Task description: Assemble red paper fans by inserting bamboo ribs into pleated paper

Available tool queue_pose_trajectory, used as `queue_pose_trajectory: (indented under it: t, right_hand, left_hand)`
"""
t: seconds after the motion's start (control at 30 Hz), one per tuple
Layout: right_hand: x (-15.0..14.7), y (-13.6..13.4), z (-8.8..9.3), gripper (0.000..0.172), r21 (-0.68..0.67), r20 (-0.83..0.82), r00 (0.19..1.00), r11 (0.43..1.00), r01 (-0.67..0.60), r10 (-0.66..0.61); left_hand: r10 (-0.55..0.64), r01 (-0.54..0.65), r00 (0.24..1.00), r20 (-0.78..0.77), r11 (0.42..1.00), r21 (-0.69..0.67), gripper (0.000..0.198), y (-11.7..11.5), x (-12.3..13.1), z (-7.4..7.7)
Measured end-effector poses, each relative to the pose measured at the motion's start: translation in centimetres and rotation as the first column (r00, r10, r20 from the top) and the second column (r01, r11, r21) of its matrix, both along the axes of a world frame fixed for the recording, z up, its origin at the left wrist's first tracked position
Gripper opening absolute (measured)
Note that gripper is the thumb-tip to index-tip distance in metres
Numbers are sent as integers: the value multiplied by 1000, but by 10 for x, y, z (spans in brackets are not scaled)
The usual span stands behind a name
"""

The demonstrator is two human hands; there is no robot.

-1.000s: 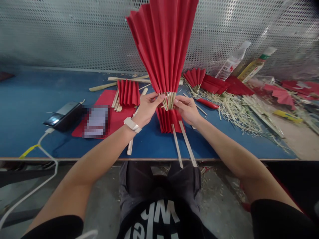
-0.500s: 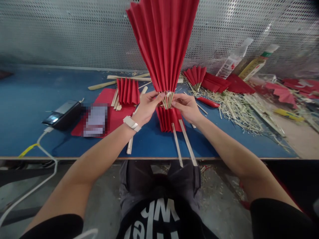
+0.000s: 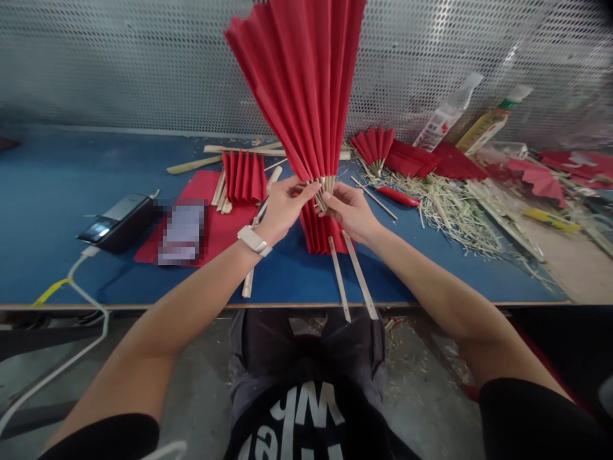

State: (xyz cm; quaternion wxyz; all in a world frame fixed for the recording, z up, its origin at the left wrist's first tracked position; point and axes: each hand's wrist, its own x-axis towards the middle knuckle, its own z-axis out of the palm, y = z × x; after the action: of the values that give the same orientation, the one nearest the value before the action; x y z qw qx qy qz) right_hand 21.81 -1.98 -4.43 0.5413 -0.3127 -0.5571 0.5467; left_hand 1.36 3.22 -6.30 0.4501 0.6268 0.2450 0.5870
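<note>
A large red pleated folding fan [image 3: 306,83] stands upright before me, spread at the top and narrowing to thin bamboo ribs at its base. My left hand [image 3: 286,206] pinches the ribs from the left, thumb in front. From the other side my right hand [image 3: 350,207] closes on the same ribs, its thumb near the left one; the fingers behind are partly hidden. Under my hands a smaller pleated red piece [image 3: 318,235] lies on the table, partly covered by my hands. Two flat bamboo strips [image 3: 360,275] extend from it past the table's front edge.
On the blue table [image 3: 48,191] to the left are a black device [image 3: 119,220] with a white cable and a blurred phone [image 3: 182,231] on red paper. Right of my hands lie red fans [image 3: 374,147], a red-handled tool [image 3: 398,196], bamboo shavings [image 3: 454,214] and two bottles [image 3: 447,112].
The fan has tilted so its top swings left. My hands have drawn closer together at the ribs, the right thumb moving left across them.
</note>
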Motion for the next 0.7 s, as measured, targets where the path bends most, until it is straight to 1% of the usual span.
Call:
queue_pose_trajectory:
  t: [0.07, 0.13, 0.3, 0.43, 0.57, 0.63, 0.7]
  right_hand:
    - [1, 2, 0, 66, -52, -30, 999, 998, -33, 31]
    - [4, 3, 1, 66, -80, -19, 999, 995, -52, 51]
    - [4, 1, 4, 67, -75, 15, 992, 989, -125, 127]
    - [2, 0, 6, 66, -83, 16, 990, 987, -138, 140]
    - [13, 3, 11, 61, -87, -32, 993, 990, -114, 111]
    - [28, 5, 12, 58, -78, -41, 998, 995, -56, 53]
    - [53, 7, 12, 59, -71, -42, 998, 997, 41, -44]
  left_hand:
    - [10, -10, 1000, 0, 1000, -3, 74, -1, 1, 2]
    - [10, -11, 1000, -4, 1000, -15, 78, -2, 2, 4]
    - [33, -32, 999, 26, 998, -55, 80, -4, 4, 7]
    - [12, -10, 1000, 28, 997, -80, 78, -8, 6, 11]
    - [-28, 30, 999, 25, 994, -108, 85, -11, 5, 15]
    - [-23, 25, 1000, 12, 990, -140, 89, -10, 2, 16]
    - [-20, 17, 1000, -17, 987, -162, 89, -9, 0, 15]
